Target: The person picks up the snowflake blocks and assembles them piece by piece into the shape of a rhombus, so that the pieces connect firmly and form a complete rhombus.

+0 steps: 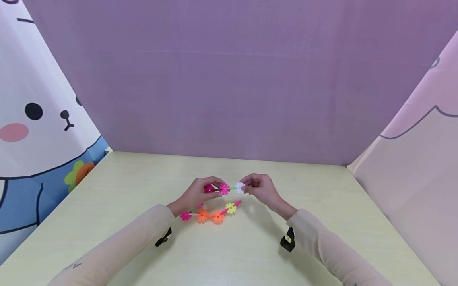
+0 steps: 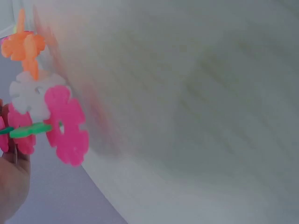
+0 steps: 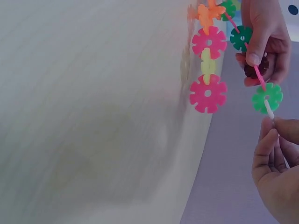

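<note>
Between my hands is a chain of slotted plastic snowflake discs. My left hand [image 1: 198, 191] pinches it near one end, with thumb and fingers around a dark disc [image 3: 257, 68]. From there the chain runs right through a pink disc [image 1: 224, 188] and a green disc [image 3: 261, 103]. At the end is a white disc [image 1: 240, 188], pinched between thumb and fingers of my right hand [image 1: 262, 190]; its edge meets the green disc. The rest of the chain curves below my left hand, with orange discs [image 1: 202, 216], a yellow disc [image 1: 231, 207] and pink discs [image 3: 208, 94].
A pale wooden tabletop [image 1: 222, 258] lies under both hands. Behind it rises a purple backdrop [image 1: 229, 99]. Printed cloth panels flank the table, one with a cartoon animal [image 1: 46, 151] at left. A black wrist strap [image 1: 288, 240] hangs below the right sleeve.
</note>
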The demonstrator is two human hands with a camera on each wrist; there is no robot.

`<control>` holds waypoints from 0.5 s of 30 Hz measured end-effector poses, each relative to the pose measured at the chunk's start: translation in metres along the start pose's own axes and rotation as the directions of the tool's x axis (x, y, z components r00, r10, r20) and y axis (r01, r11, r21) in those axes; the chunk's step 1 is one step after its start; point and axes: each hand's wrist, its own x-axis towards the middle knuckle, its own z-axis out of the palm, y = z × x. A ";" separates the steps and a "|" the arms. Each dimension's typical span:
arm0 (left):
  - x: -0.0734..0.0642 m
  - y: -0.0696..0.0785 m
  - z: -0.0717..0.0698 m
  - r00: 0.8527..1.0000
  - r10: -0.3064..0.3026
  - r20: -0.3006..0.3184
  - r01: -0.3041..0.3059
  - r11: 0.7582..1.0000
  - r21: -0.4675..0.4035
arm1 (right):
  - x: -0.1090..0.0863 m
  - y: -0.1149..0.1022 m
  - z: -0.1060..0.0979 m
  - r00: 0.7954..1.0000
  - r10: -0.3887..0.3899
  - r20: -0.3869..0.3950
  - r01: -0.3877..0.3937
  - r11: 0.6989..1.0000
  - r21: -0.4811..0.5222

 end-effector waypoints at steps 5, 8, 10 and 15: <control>0.000 0.000 0.002 1.000 0.005 -0.006 -0.005 1.000 -0.010 | 0.001 -0.001 0.002 1.000 0.010 -0.027 -0.010 1.000 -0.009; 0.000 0.000 0.002 1.000 0.006 -0.008 -0.006 1.000 -0.007 | 0.001 -0.001 0.002 0.999 0.011 -0.031 -0.011 1.000 -0.007; 0.000 0.000 0.002 1.000 0.004 -0.008 -0.004 1.000 -0.001 | 0.001 -0.001 0.002 1.000 0.012 -0.024 -0.012 1.000 -0.004; -0.003 0.006 0.002 1.000 -0.025 -0.009 0.025 1.000 0.006 | 0.002 0.001 0.003 1.000 0.022 0.016 -0.022 1.000 0.011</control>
